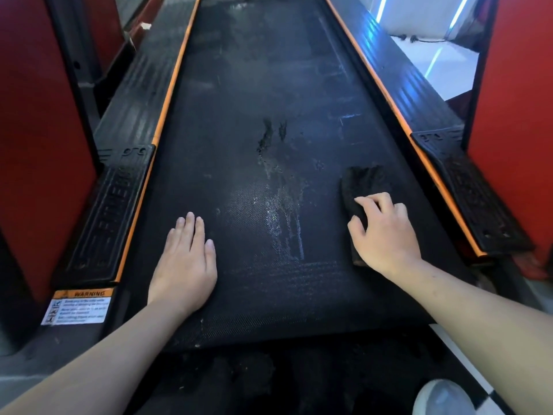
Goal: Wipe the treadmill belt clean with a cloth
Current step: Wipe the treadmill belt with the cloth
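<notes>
Red uprights flank treadmill belt point(239, 85). Dark cloth point(360, 187), soft and limp, lies near belt's right edge; right hand point(386, 232) fingers point(369, 202) curl over its near end, pressing. Left hand point(185, 262) flat on belt, fingers together. Wet streak point(281, 205) mid-belt.

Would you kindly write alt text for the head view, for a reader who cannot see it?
The right hand grips a dark cloth on the black treadmill belt, beside a pale smear down its middle. The left hand rests flat on the belt.
</notes>
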The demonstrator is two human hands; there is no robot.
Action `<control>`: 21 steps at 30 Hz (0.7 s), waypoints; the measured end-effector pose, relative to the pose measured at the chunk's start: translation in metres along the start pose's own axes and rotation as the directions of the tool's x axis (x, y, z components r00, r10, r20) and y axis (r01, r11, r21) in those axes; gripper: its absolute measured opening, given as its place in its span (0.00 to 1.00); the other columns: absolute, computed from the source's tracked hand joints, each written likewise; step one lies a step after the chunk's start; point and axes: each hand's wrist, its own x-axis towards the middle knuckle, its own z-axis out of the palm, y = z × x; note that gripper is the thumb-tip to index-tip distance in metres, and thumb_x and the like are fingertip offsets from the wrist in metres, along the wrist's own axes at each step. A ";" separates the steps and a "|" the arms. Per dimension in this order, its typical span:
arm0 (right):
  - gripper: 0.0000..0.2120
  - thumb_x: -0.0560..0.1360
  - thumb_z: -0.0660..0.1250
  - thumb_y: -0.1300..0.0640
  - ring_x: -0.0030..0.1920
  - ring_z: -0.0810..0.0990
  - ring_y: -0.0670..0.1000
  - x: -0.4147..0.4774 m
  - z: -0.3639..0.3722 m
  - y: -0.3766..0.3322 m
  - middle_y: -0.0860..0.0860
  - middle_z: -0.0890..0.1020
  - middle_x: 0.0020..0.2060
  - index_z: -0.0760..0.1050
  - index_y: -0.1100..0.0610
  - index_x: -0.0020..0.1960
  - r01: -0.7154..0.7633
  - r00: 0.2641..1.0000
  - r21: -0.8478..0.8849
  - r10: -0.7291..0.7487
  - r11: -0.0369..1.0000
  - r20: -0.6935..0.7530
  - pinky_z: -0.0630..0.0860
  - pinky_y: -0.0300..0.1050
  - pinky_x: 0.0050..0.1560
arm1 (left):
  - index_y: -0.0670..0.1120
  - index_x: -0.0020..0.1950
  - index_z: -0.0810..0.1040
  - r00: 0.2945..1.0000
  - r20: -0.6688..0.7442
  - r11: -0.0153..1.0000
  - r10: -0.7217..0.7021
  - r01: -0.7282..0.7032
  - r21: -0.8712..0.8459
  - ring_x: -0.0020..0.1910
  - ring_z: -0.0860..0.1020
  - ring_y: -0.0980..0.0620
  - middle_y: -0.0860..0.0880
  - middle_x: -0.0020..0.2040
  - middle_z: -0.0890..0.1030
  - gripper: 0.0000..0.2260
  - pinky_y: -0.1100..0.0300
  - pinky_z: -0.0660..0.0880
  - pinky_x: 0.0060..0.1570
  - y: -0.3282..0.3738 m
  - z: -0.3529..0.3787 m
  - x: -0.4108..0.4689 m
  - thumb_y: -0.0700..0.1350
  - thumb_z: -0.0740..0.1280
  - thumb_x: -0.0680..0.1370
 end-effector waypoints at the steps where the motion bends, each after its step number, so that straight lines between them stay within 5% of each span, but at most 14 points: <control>1: 0.22 0.79 0.59 0.47 0.54 0.70 0.55 -0.002 0.000 0.000 0.48 0.71 0.65 0.70 0.51 0.72 -0.001 1.000 -0.002 0.001 1.000 0.002 0.76 0.51 0.54 | 0.37 0.79 0.56 1.000 -0.001 1.000 -0.001 0.001 0.001 0.80 0.50 0.46 0.41 0.80 0.54 0.30 0.51 0.47 0.78 0.000 0.000 -0.002 0.53 0.43 0.81; 11: 0.21 0.78 0.61 0.48 0.48 0.66 0.52 -0.026 -0.006 0.001 0.50 0.74 0.61 0.74 0.53 0.69 0.014 1.000 -0.015 -0.015 1.000 -0.020 0.77 0.50 0.48 | 0.35 0.78 0.55 1.000 0.014 0.998 0.017 -0.018 0.068 0.80 0.51 0.43 0.38 0.79 0.55 0.30 0.47 0.52 0.78 -0.002 0.004 -0.021 0.52 0.40 0.81; 21: 0.20 0.77 0.64 0.49 0.47 0.65 0.50 -0.048 -0.013 0.004 0.49 0.74 0.59 0.75 0.54 0.67 0.023 0.999 0.003 -0.023 1.000 -0.026 0.73 0.44 0.42 | 0.38 0.79 0.51 1.000 0.022 1.000 0.004 -0.004 0.003 0.80 0.44 0.50 0.43 0.81 0.50 0.30 0.52 0.46 0.78 0.000 0.003 -0.047 0.53 0.40 0.81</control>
